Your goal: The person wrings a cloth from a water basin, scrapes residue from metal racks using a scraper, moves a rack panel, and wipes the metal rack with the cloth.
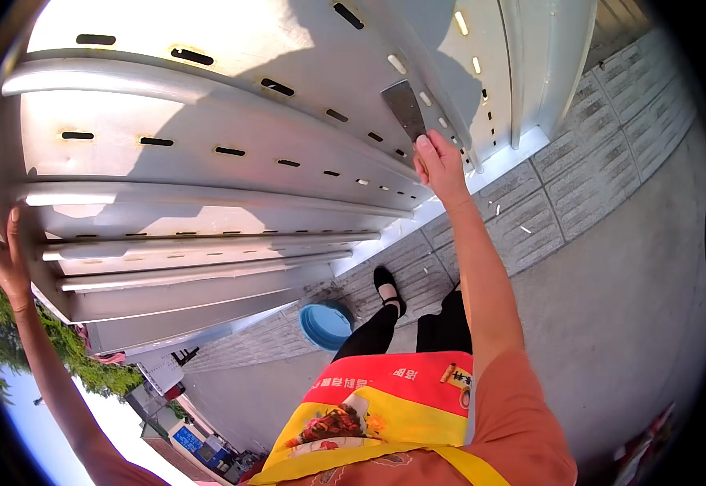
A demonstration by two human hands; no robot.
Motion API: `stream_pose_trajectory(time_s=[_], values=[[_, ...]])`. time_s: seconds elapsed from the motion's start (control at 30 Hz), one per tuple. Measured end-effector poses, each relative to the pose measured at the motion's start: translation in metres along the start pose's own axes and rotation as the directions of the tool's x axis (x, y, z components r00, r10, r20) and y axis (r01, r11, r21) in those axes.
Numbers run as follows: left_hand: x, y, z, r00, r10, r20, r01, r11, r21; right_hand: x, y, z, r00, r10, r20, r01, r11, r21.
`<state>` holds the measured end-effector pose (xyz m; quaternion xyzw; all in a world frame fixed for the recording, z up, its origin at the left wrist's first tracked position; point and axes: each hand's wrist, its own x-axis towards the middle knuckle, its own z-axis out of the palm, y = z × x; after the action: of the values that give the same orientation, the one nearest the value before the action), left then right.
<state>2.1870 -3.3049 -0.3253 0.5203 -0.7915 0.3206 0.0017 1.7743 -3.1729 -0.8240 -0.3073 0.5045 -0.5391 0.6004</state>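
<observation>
My right hand (442, 168) is closed round the handle of a scraper (404, 108) with a broad, dark, flat blade. The handle is mostly hidden in my fist. The blade is over a large, pale metal shelving panel (231, 113) with raised ribs and rows of slots; whether it touches the surface I cannot tell. At the far left, my left hand (8, 259) grips the edge of this panel, with fingers on both sides of the rim. My shadow falls across part of the metal.
A round blue basin (326, 325) stands on the ground beside my feet. Small white scraps (524, 229) lie on the grey paving tiles (596, 162). Smooth concrete (612, 324) stretches to the right. Green foliage (110, 377) shows behind the panel at lower left.
</observation>
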Motion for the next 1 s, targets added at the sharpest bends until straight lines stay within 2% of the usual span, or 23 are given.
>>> stream_pose_trajectory(time_s=[0.03,0.1,0.13,0.23,0.3,0.37,0.4,0.43,0.5,0.53,0.63,0.67,0.77,0.8,0.83,0.87,0.9,0.97,1.0], values=[[-0.001,0.012,-0.001,1.0,0.003,0.004,-0.002,0.995,-0.099,-0.001,0.0,-0.006,0.998,0.06,-0.007,-0.06,0.998,0.008],[-0.004,0.015,-0.001,1.0,-0.027,0.005,0.027,0.995,-0.099,-0.001,-0.005,-0.015,0.981,0.193,-0.016,-0.193,0.981,0.013],[-0.002,0.015,-0.002,1.0,-0.008,0.008,0.009,0.996,-0.093,0.007,-0.004,-0.017,0.991,0.129,0.036,-0.13,0.991,0.021],[0.0,0.016,-0.001,0.999,-0.005,0.046,0.011,0.992,-0.122,0.02,-0.031,-0.027,0.994,0.036,0.106,-0.017,0.985,-0.171],[-0.004,0.018,0.0,0.998,-0.052,0.034,0.056,0.99,-0.13,0.016,-0.03,-0.031,0.99,0.119,0.08,-0.108,0.986,-0.13],[-0.005,0.015,-0.001,1.0,-0.029,0.002,0.029,0.996,-0.085,0.014,-0.032,-0.029,0.985,0.164,0.052,-0.158,0.982,-0.102],[-0.004,0.019,-0.001,1.0,-0.022,-0.004,0.021,0.996,-0.083,0.025,-0.036,-0.025,0.989,0.103,0.108,-0.084,0.983,-0.166],[-0.002,0.02,-0.002,1.0,-0.01,0.001,0.01,0.997,-0.083,0.019,-0.039,-0.026,0.99,0.101,0.102,-0.084,0.984,-0.157],[-0.004,0.02,-0.001,0.995,-0.082,0.054,0.088,0.989,-0.122,0.027,-0.047,-0.024,0.992,0.057,0.11,-0.042,0.99,-0.136],[-0.008,0.021,0.001,0.989,-0.126,0.072,0.135,0.982,-0.134,0.022,-0.032,-0.03,0.99,0.091,0.106,-0.085,0.995,-0.059],[-0.009,0.018,-0.001,0.984,-0.153,0.091,0.164,0.978,-0.13,0.019,-0.046,-0.031,0.986,0.152,0.072,-0.138,0.976,-0.169],[-0.012,0.016,0.0,0.983,-0.149,0.105,0.162,0.979,-0.123,0.025,-0.054,-0.026,0.989,0.059,0.135,-0.025,0.97,-0.24],[-0.011,0.022,0.0,0.988,-0.136,0.072,0.145,0.98,-0.14,0.015,-0.087,0.002,0.94,-0.228,0.252,0.277,0.944,-0.177],[-0.011,0.024,0.004,0.996,-0.088,0.029,0.092,0.985,-0.143,0.009,-0.091,0.0,0.92,-0.323,0.223,0.35,0.932,-0.091],[-0.011,0.024,0.004,0.999,-0.041,-0.009,0.04,0.989,-0.144,0.003,-0.099,-0.01,0.97,-0.216,0.113,0.222,0.974,-0.044],[-0.008,0.033,-0.003,0.997,-0.039,0.064,0.045,0.993,-0.108,-0.001,-0.113,-0.023,0.995,-0.098,0.011,0.098,0.995,0.017],[-0.004,0.037,-0.006,0.998,0.03,0.049,-0.025,0.996,-0.088,-0.005,-0.124,-0.035,0.996,0.036,-0.086,-0.028,0.995,0.092],[0.001,0.042,-0.009,0.996,0.054,0.069,-0.044,0.989,-0.14,0.016,-0.129,-0.052,0.994,0.054,-0.1,-0.05,0.998,0.034],[0.007,0.055,-0.015,0.998,0.038,0.056,-0.022,0.964,-0.265,0.025,-0.129,-0.058,0.995,0.057,-0.085,-0.057,0.998,0.0]])
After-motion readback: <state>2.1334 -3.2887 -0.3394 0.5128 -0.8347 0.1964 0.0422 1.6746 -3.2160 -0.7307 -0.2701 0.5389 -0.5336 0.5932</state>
